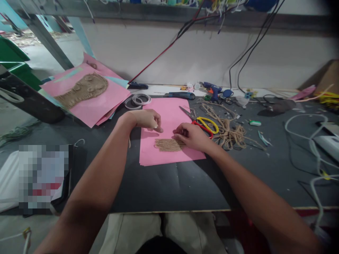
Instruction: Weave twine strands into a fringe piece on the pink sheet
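Grasp the jute-twine panel (167, 145), lying on the pink paper (169, 113) at the half-curled right hand (192, 136), by its edges, as likely light, flexible and fray-prone; left hand (147, 119) loosely curled, both hands' contents indeterminable.

Before us, a plain pink sheet (169, 114) bears a brown twine panel (168, 145), finely striped by its close parallel strands. The scissors (197, 121) pair one yellow loop with one red, and their blades are grey. We see tangled twine (230, 134) in light tan. At left, another pink sheet (100, 107) carries a brown twine shape (87, 88), ribbed and patterned with round coils. The tabletop (159, 187) is dark grey, the cutter (181, 95) blue and black, the glue gun (215, 91) blue. The blurred bundle (328, 100) at far right looks yellow to us, perhaps with black.
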{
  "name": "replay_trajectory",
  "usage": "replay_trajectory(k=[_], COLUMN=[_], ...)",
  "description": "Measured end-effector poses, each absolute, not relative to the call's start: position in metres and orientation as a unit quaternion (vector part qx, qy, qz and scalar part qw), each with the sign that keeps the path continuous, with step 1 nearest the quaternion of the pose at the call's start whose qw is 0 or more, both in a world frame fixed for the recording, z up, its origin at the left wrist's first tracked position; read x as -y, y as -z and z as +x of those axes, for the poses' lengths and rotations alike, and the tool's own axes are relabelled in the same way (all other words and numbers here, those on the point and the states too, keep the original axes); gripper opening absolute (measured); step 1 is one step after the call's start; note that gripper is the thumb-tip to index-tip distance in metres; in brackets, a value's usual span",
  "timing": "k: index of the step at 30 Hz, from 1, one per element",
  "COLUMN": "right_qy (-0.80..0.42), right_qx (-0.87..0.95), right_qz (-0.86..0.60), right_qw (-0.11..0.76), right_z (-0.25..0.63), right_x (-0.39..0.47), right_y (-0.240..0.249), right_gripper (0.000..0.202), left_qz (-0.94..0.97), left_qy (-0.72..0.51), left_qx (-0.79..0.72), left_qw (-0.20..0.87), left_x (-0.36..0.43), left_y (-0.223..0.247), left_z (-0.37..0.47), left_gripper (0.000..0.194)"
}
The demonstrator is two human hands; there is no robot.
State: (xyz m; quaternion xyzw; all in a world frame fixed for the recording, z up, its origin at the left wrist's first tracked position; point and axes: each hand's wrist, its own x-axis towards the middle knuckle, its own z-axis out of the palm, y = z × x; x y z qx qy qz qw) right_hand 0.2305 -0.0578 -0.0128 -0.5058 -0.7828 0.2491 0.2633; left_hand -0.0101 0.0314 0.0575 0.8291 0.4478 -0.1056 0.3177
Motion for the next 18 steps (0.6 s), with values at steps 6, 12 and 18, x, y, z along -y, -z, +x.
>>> replay_trajectory(k=[6, 12, 18], right_qy=[-0.253, -0.255, -0.25], right_qx=[0.781, 0.778, 0.778], right_qz=[-0.507, -0.514, -0.518], right_qw=[0.262, 0.256, 0.253], right_z=[0.23, 0.23, 0.23], right_x=[0.058, 0.058, 0.058], right_y=[0.013, 0.012, 0.011], right_gripper=[0.011, 0.009, 0.009], left_qz=[0.774, 0.716, 0.716], left_qy=[0.078, 0.125, 0.164], left_qx=[-0.599, -0.674, -0.66], left_qw=[0.19, 0.134, 0.156], left_x=[-0.035, -0.043, -0.052], left_y=[-0.083, -0.081, -0.063], left_z=[-0.054, -0.072, -0.063], left_gripper=[0.039, 0.052, 0.033])
